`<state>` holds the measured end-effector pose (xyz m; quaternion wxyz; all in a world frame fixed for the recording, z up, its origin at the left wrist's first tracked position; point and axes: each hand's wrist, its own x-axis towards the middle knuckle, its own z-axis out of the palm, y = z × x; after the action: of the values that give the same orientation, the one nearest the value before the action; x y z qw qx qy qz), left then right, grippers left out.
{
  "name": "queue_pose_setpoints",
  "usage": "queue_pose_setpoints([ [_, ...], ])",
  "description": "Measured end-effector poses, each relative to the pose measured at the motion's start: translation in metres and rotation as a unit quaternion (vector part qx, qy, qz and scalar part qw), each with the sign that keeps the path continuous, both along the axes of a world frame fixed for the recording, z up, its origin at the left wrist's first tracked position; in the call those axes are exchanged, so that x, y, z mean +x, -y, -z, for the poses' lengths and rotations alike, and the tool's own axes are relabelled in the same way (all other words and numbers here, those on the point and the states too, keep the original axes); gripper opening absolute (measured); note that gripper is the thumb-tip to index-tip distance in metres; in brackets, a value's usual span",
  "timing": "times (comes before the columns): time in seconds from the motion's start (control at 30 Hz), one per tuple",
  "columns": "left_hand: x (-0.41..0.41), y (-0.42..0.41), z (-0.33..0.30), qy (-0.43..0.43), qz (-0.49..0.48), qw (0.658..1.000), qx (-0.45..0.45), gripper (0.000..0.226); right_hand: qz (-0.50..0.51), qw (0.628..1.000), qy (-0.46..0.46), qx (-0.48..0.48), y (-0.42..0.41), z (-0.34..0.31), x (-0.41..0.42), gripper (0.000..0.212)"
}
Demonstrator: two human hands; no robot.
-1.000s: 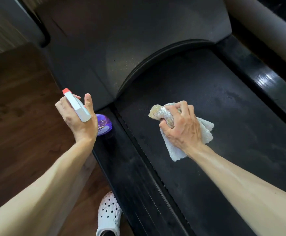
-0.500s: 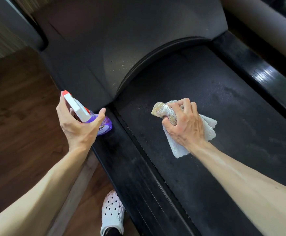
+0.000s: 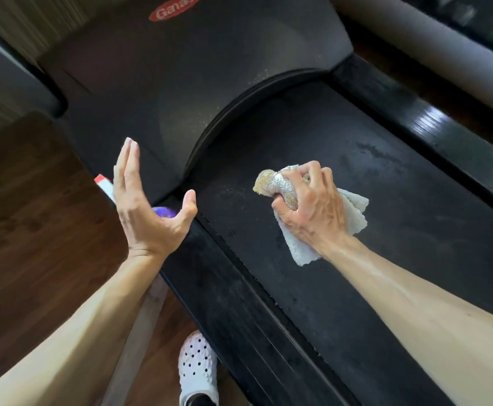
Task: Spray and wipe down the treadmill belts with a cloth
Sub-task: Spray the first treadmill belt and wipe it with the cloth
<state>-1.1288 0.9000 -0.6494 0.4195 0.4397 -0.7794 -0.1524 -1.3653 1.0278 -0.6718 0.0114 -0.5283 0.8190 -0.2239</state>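
Left hand (image 3: 148,212) spread beside purple spray bottle (image 3: 163,211); cloth (image 3: 312,218) bunched in right hand (image 3: 312,206).

**Bare arms, one white clog**

We see both forearms bare to the frame's edge, no sleeves, watches or rings on the left hand (image 3: 148,218) or right hand (image 3: 312,209). At six o'clock, a white perforated clog (image 3: 198,367) with dark round holes.
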Motion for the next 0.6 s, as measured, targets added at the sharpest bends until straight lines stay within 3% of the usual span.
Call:
queue_pose_setpoints([
  [0.23,-0.060,-0.002,0.020,0.079,0.182,0.977,0.072,0.091,0.105,0.994,-0.001,0.014,-0.016,0.017,-0.015,0.042],
  [0.4,-0.066,0.006,0.031,0.119,0.220,0.961,0.116,0.091,0.142,0.990,-0.014,0.010,-0.028,0.011,-0.015,0.039],
  [0.6,-0.050,0.004,0.032,0.177,0.252,0.947,0.090,0.091,0.159,0.987,-0.019,0.002,-0.031,0.013,-0.011,0.037],
])
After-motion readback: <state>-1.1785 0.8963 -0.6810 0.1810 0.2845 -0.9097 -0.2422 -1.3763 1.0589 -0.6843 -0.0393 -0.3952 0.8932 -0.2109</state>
